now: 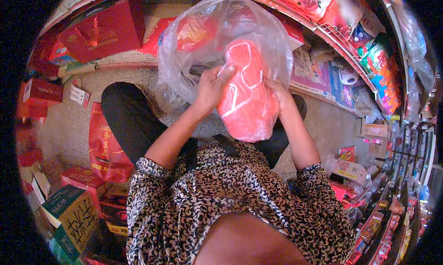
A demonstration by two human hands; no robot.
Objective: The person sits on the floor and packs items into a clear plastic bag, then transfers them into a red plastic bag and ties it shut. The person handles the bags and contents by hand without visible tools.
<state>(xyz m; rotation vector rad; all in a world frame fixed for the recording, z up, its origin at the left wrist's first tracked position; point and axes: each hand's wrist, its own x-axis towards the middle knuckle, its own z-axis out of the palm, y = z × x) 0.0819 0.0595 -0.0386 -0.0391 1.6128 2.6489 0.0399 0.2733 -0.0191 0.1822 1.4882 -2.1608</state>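
Note:
A coral-red bundle with white lines, wrapped in thin clear plastic, is held up between my two hands; what exactly it is cannot be made out. My left hand grips its left edge, thumb on top. On the opposite edge, my right hand has hold of it, with the fingers partly hidden behind. Just beyond and around the bundle's upper part spreads a large clear plastic bag, its mouth wide and crumpled. Between my bent knees, the bag's lower part reaches the floor.
Store shelves curve around the front and right, with a red gift box at front left and bright packets at right. A red bag and cartons stand on the left. Small boxes sit at right.

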